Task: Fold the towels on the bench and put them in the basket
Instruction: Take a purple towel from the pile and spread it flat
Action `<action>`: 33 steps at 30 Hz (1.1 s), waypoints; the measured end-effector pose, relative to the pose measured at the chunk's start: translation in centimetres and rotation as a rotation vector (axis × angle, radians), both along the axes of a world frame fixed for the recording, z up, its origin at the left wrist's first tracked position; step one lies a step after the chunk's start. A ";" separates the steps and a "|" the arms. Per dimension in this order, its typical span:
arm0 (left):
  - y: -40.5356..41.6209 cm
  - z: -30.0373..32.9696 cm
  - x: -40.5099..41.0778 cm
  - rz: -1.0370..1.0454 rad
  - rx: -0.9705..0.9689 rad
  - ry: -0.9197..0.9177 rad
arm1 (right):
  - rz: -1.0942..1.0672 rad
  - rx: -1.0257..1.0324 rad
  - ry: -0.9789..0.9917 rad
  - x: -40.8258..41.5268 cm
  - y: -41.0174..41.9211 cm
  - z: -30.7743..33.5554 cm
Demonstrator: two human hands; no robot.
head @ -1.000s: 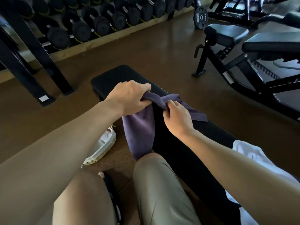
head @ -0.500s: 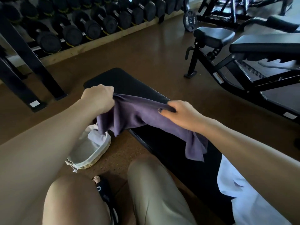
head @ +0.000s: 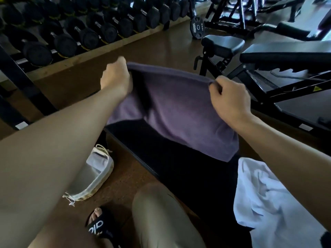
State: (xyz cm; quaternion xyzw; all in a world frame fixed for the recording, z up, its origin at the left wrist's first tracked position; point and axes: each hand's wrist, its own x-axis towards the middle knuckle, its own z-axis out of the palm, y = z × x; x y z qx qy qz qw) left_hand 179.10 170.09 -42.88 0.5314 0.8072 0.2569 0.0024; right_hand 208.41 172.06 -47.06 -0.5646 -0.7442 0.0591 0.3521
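**Purple towel spread for folding, white towel waiting**

The task looks to be in its early-to-middle stretch. The wicker basket (head: 93, 178) sits on the floor to the left of the bench (head: 179, 169), lined with pale cloth; something light lies at its far end, perhaps a folded towel, though I cannot tell for sure. The purple towel (head: 175, 111) is held up above the bench by its top edge, stretched flat between both hands, its lower edge hanging down to or just above the black pad. It shows no finished fold yet, so the folding of this one seems only to be starting. A white towel (head: 272, 203) lies crumpled on the near right end of the bench, untouched and unfolded. By my reading, what is left is to fold the purple towel, put it in the basket, then do the same with the white one.

The left hand (head: 116, 77) is closed on the towel's upper left corner, fingers curled over the edge with the cloth bunched in its grip. The right hand (head: 231, 97) pinches the upper right corner, fingers curled down over the hem and the thumb behind it. Both hands hold the towel in the air, well apart from one another, keeping the top edge taut.
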 end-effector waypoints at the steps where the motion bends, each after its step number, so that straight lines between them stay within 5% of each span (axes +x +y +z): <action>1: 0.7 0.5 0.2 -0.016 0.095 -0.151 | 0.026 0.072 0.058 -0.1 -0.4 0.4; 4: 0.9 0.2 0.3 -0.101 0.244 -0.267 | 0.154 0.193 0.096 -0.5 -2.3 -0.1; 8: -1.1 -4.9 -2.0 -0.123 -0.003 0.111 | 0.324 0.225 -0.115 -1.5 -6.1 -3.9; 13: -5.1 -13.2 -5.8 -0.249 -0.437 0.649 | 0.497 -0.031 -0.481 -3.5 -11.2 -12.3; 18: -7.5 -16.0 -7.7 -0.168 -0.498 0.722 | 0.552 -0.197 -0.561 -5.5 -13.3 -16.1; 22: -7.6 -16.2 -8.3 0.032 -0.518 0.404 | 0.572 -0.566 -0.538 -7.0 -12.6 -14.0; 26: -6.8 -16.4 -7.3 0.266 -0.504 -0.292 | 0.550 -0.900 -0.480 -8.2 -9.5 -10.4; 33: -5.1 -16.7 -5.6 0.449 -0.336 -0.944 | 0.278 -0.669 0.011 -13.2 2.3 -9.7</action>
